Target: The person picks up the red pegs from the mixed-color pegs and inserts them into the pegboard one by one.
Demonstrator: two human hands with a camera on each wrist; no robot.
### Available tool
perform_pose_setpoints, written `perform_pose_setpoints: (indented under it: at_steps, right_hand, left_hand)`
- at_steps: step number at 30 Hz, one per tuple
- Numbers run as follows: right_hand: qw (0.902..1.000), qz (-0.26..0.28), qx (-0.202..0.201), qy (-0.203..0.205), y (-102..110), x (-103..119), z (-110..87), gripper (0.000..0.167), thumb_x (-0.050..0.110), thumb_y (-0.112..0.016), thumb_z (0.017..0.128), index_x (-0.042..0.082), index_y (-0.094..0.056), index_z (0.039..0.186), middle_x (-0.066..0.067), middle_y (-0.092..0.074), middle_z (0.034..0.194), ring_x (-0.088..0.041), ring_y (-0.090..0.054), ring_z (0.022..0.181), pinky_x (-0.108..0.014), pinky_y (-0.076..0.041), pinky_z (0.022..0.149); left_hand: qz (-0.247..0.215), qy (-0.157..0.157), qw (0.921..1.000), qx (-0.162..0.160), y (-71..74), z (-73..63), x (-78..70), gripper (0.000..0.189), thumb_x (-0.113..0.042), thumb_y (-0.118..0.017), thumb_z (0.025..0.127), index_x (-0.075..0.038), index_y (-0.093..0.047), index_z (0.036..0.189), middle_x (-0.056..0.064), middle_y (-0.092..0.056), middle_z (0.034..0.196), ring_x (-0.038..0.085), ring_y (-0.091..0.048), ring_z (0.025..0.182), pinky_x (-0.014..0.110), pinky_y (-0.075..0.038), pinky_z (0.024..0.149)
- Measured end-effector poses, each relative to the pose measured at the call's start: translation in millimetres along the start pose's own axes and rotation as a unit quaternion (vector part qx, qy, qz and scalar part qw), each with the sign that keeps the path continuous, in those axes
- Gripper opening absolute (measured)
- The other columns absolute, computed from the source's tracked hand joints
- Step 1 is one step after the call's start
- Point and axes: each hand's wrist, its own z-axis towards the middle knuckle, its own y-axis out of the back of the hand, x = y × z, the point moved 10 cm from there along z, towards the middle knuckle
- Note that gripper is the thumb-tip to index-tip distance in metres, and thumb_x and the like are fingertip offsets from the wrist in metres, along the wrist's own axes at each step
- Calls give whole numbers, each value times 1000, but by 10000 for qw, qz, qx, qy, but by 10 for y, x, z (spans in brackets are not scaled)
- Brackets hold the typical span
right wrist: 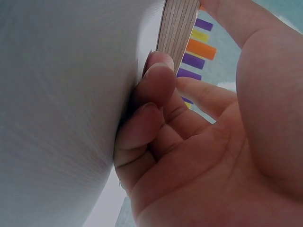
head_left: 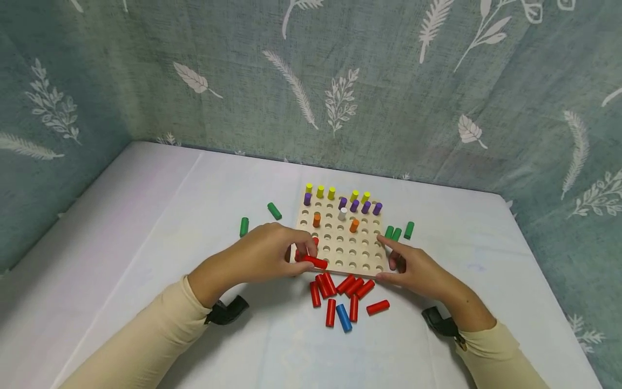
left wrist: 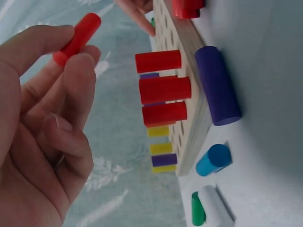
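Pegboard (head_left: 346, 258): flat on the white surface (head_left: 170, 227), square in front of the person, holes across its face.
Held red peg (head_left: 318, 263): over the board's near-left part, lying well off upright (bottom end not in any hole).
Left hand (head_left: 272, 251): narrow, pinching that peg between thumb and fingers.
Right hand (head_left: 413, 270): thumb and fingers gripping the board's near-right corner, likely as a brace.
Doing it well: roll the peg upright over the hole first, pinch near the top end so the bottom leads, then lower straight; a slanted entry would probably jam at the rim.
Clearance: standing red pegs (left wrist: 165, 90) sit close to the left fingers; come in from above so knuckles don't knock them.
Brace: light, steady hold at the corner should do; a hard push could skew the board.
On the board, far side: yellow pegs (head_left: 320, 192) along the back, purple pegs (head_left: 355, 205) just in front, then white peg (head_left: 342, 214) and orange pegs (head_left: 317, 220).
Near side, loose: red pegs (head_left: 330, 313) in a scatter, one blue peg (head_left: 344, 318) among them.
Flanks: green pegs (head_left: 274, 210) left and right of the board.
Behind: leaf-print cloth (head_left: 233, 108).
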Motion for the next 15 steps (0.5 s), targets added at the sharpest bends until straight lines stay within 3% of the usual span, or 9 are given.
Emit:
perform_pose_setpoints:
  at_steps: [6,15]
  right_hand:
    - [9999,96,21,88,-22,-16,0,88,29,-84,81,9,-39,153,-2,-52,86,-16,-49,76,-21,-42,59]
    - [9999,67,-36,108,-10,-18,6,87,30,-84,81,9,-40,153,-2,-52,86,-15,-48,76,-22,-42,59]
  left_hand:
    - [347,193,9991,-175,28,86,13,17,-27,-81,85,-23,-73,100,-14,-70,83,5,-53,61,22,-45,55]
    - [672,216,9966,-420,39,226,-26,13,-22,-76,86,-23,-72,98,-13,-69,86,6,-50,60,21,-40,51]
